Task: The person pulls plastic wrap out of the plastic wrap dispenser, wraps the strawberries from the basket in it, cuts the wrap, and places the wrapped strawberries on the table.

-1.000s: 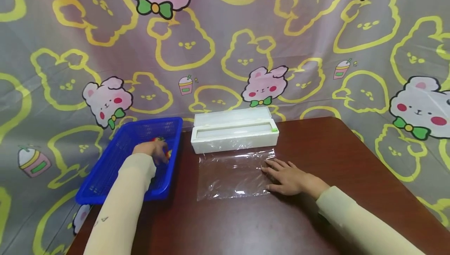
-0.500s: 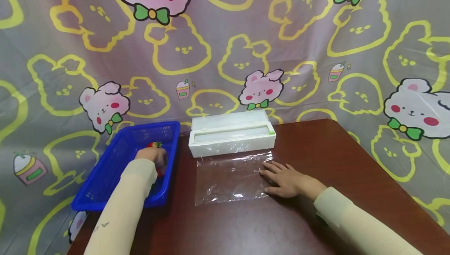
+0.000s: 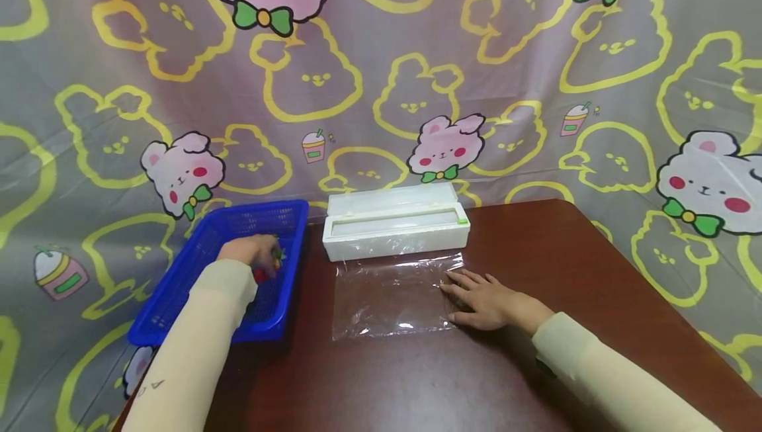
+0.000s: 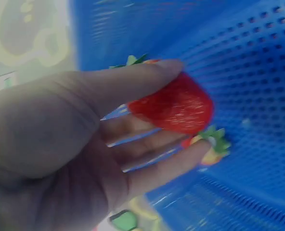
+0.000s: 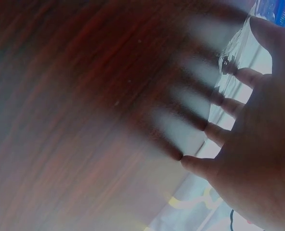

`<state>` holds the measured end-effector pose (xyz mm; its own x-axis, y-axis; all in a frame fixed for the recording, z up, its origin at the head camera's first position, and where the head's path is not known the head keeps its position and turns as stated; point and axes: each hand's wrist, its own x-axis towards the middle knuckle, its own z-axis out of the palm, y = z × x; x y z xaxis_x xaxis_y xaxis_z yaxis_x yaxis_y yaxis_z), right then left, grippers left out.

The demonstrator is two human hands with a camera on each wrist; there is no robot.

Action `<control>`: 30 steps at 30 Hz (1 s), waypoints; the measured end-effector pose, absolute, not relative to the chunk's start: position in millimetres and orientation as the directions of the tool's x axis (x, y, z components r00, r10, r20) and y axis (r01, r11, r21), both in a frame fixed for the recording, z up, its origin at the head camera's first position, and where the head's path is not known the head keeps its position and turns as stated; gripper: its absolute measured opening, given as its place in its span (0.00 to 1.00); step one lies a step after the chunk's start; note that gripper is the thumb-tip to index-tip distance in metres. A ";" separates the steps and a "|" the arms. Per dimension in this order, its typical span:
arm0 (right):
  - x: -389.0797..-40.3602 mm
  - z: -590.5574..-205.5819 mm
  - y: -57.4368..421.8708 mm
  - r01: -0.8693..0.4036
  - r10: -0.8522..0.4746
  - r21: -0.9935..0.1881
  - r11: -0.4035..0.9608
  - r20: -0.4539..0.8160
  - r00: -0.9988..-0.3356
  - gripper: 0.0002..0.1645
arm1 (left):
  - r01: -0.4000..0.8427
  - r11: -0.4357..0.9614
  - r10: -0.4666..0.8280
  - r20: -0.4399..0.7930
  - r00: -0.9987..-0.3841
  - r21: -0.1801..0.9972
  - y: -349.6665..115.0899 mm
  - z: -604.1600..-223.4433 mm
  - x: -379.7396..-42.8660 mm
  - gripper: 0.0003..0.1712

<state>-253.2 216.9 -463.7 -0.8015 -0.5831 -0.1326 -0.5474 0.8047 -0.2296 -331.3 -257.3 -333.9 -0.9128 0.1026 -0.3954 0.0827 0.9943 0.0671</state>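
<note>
Inside the blue basket (image 3: 299,243), my left hand (image 3: 247,251) holds a red strawberry (image 4: 181,103) between thumb and fingers. Its green leaves show behind the thumb in the left wrist view. A second strawberry (image 4: 213,150), with a leafy top, appears just past one fingertip, partly covered by the fingers. On the right, my right hand (image 3: 485,300) rests with fingers spread at the right edge of a sheet of clear plastic wrap (image 3: 387,303). The right wrist view shows its fingertips down on the film's edge and the table.
Behind the film stands a long white wrap dispenser (image 3: 399,245), lid raised, a small green piece (image 3: 462,221) at its right end. The film runs out from its front. A brown table (image 3: 381,386) carries everything, and a patterned curtain (image 3: 369,75) hangs behind.
My left hand reached lower into the basket, then shifted slightly up and left, now with a strawberry in its fingers. The right hand stays in place on the film.
</note>
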 end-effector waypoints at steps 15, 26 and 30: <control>-261.3 -459.2 215.3 -0.591 -0.616 -0.203 0.781 -0.091 -0.783 0.43 | 0.466 0.880 0.448 0.165 -0.879 0.093 -194.8 -267.1 -279.5 0.19; -260.5 -461.2 219.0 -0.575 -0.606 -0.253 0.778 -0.062 -0.793 0.43 | 0.647 0.737 0.595 0.263 -0.759 0.198 -107.1 -314.3 -257.1 0.24; -258.4 -460.3 218.0 -0.583 -0.611 -0.248 0.774 -0.049 -0.790 0.43 | 0.627 0.724 0.592 0.208 -0.778 0.287 -94.9 -348.6 -260.1 0.20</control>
